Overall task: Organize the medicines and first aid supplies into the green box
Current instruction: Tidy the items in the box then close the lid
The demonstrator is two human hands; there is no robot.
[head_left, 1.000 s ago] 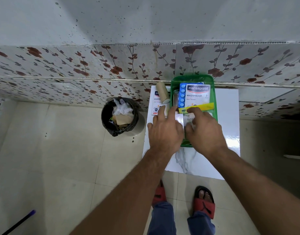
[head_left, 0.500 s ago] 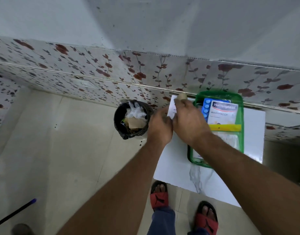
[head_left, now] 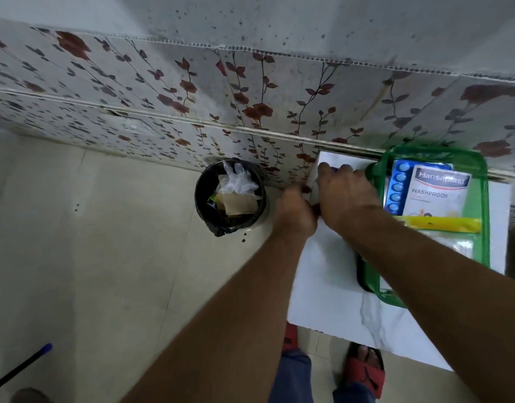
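Note:
The green box [head_left: 485, 228] stands at the back right of a white table [head_left: 329, 271]. Inside lie a white Hansaplast plaster pack [head_left: 438, 193], a blue blister strip [head_left: 397, 187] and a yellow strip [head_left: 442, 223]. Both my hands are just left of the green box, at the table's back left corner. My right hand [head_left: 347, 197] is closed over a white box [head_left: 313, 189], which it mostly hides. My left hand [head_left: 294, 212] pinches that box's left edge. The tan bandage roll is hidden.
A black bin [head_left: 230, 196] with plastic and cardboard scraps stands on the floor left of the table, against the flowered wall. A dark stick with a blue tip [head_left: 20, 369] lies at the lower left. My feet in red sandals [head_left: 365, 370] are below the table's front edge.
Both hands left the inside of the green box and moved left onto the white box beside it. My head has turned left, so the table now sits at the right.

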